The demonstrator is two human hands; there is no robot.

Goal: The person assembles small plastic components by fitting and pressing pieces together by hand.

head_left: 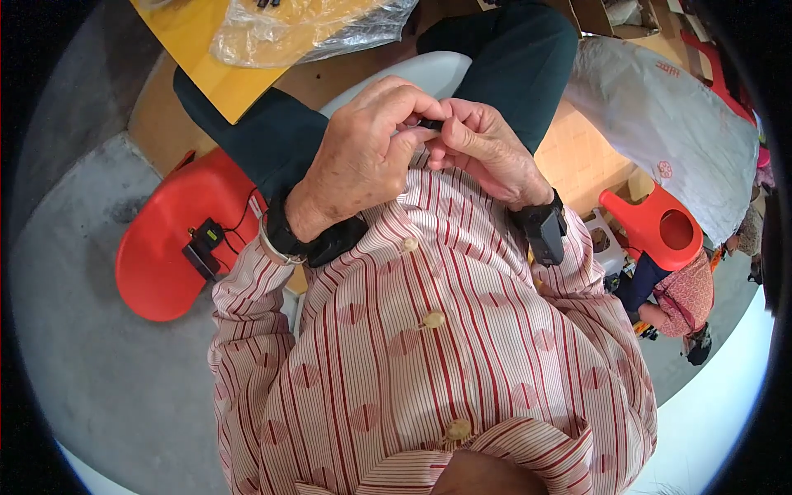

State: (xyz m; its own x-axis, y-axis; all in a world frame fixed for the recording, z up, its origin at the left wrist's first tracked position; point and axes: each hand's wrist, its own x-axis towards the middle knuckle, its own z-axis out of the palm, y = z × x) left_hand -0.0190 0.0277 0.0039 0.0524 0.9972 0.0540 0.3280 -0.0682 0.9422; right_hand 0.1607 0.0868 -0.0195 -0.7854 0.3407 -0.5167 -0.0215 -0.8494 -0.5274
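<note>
My left hand and my right hand meet in front of my chest, over my lap. Between their fingertips is a small black piece, mostly covered by the fingers, so its kind cannot be made out. The left thumb and forefinger pinch it from one side. On the other side, the right thumb and bent fingers close around it. Each wrist wears a black strapped device. Beyond the hands, a pale grey rounded surface shows between my dark-trousered legs.
A yellow table with a clear plastic bag juts in at upper left. At left, a red seat carries black devices with cables. A large whitish sack, a red stool and another person are at right.
</note>
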